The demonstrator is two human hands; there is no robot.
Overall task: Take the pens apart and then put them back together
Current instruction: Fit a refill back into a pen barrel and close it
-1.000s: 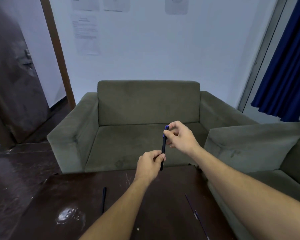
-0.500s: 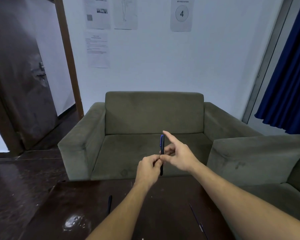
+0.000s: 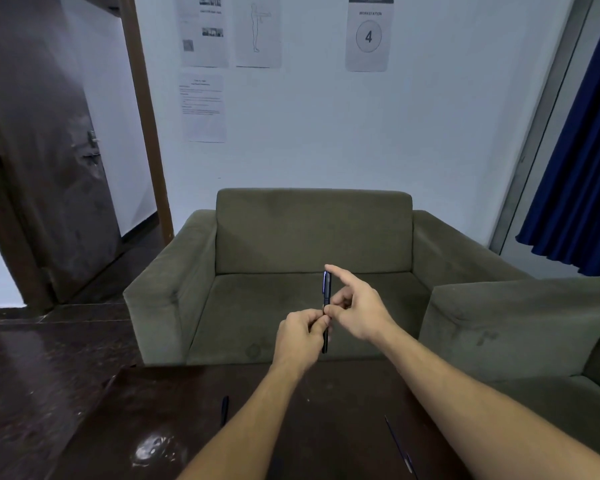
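The pen (image 3: pixel 326 292) looks like smooth, faintly glossy dark plastic, the table (image 3: pixel 174 403) is dark polished wood with a shiny glare patch, and the sofa (image 3: pixel 312 233) wears matt, slightly stained olive cloth.

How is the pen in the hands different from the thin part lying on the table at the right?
The pen is held upright above the table edge by the left hand and right hand; the thin part lies flat and slanted on the table, untouched. The pen is thicker, the thin part very slender. Both are dark.
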